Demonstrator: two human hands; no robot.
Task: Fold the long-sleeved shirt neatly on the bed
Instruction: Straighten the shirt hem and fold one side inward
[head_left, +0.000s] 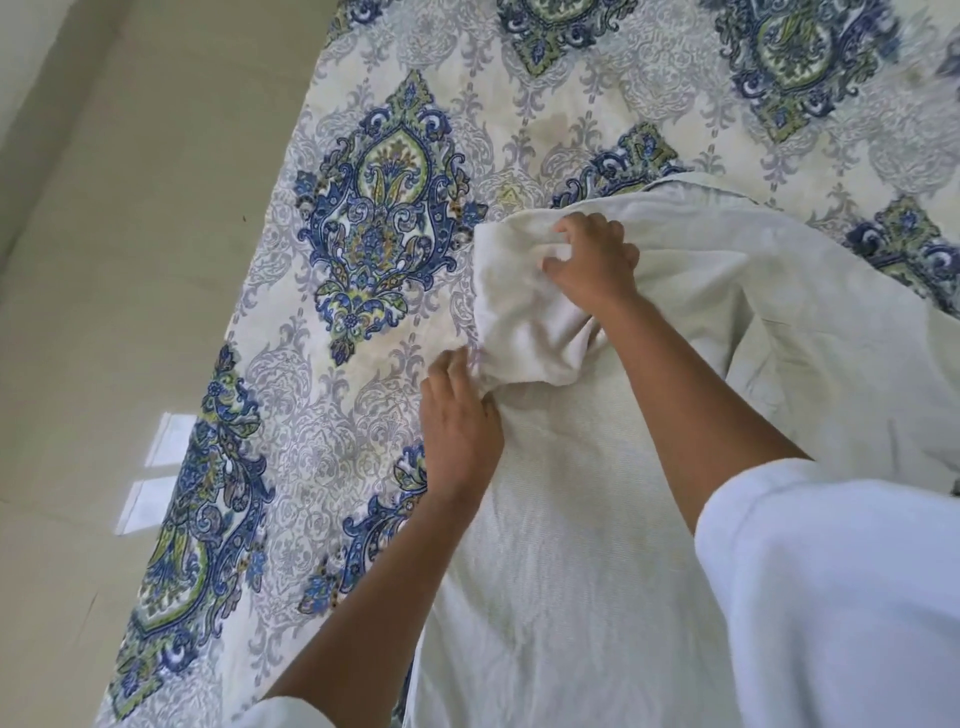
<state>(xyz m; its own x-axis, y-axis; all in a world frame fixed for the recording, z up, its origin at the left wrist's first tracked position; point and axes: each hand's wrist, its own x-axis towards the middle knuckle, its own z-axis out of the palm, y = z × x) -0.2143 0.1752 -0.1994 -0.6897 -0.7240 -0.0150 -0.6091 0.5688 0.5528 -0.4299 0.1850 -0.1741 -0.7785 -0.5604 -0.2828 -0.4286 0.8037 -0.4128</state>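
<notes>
A pale, off-white long-sleeved shirt (582, 519) lies spread on the bed, reaching from the lower middle up to the right. Its far left part is bunched into a creased lump. My right hand (592, 260) pinches a fold of that bunched cloth from above, fingers closed on it. My left hand (460, 415) lies at the shirt's left edge just below the lump, fingers curled around the cloth where it meets the bedsheet. Both forearms reach in from the bottom, each with a white sleeve pushed up.
The bed (363, 234) carries a cream sheet printed with blue and green medallions. Its left edge runs diagonally from top centre to bottom left. Beyond it is pale tiled floor (104, 312) with bright light patches.
</notes>
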